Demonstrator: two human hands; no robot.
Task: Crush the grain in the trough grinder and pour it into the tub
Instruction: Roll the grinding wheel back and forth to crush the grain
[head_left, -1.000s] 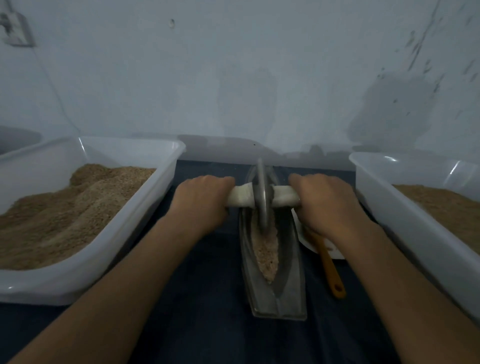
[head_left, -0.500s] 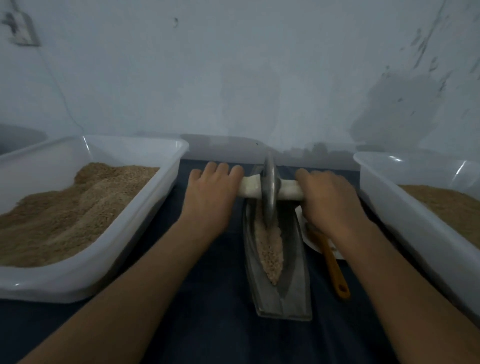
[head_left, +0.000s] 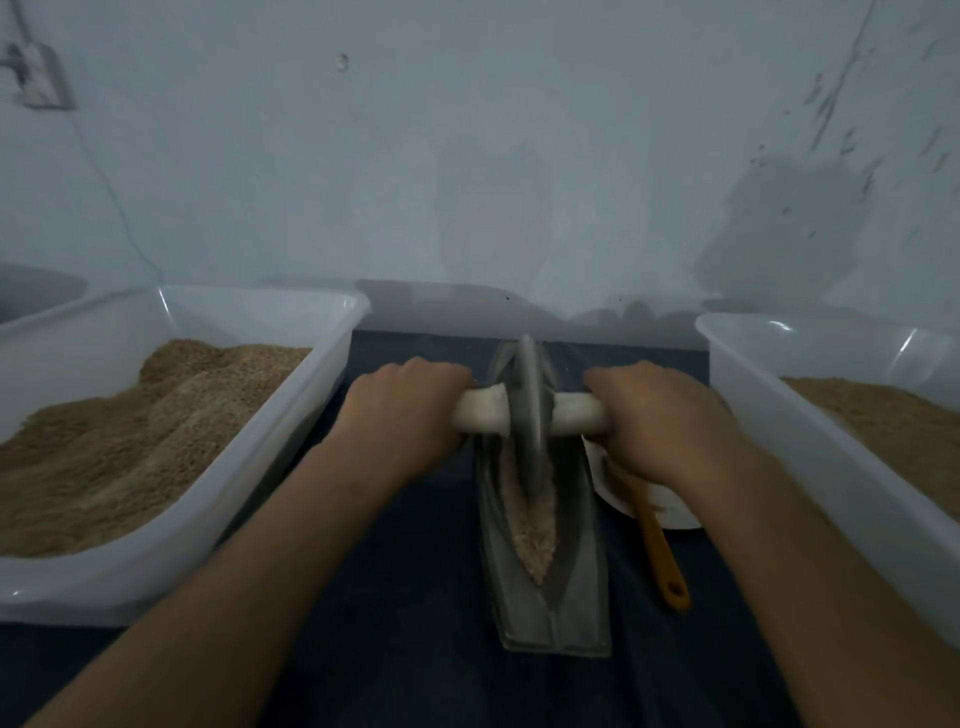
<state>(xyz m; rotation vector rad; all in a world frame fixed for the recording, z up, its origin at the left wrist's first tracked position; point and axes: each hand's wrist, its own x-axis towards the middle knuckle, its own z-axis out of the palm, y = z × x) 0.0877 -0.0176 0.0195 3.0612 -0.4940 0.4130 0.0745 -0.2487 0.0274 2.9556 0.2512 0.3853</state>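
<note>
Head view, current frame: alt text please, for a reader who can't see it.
Left hand and right hand grip the white handle of a metal grinding wheel standing in a grain-filled trough. Tubs of grain flank it; an orange utensil lies right.

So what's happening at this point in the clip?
A person is crushing grain in a metal trough grinder. The left hand and right hand each grip one end of the white handle running through the upright grinding wheel. Two tubs of grain flank the trough; nothing is being poured yet.
</note>
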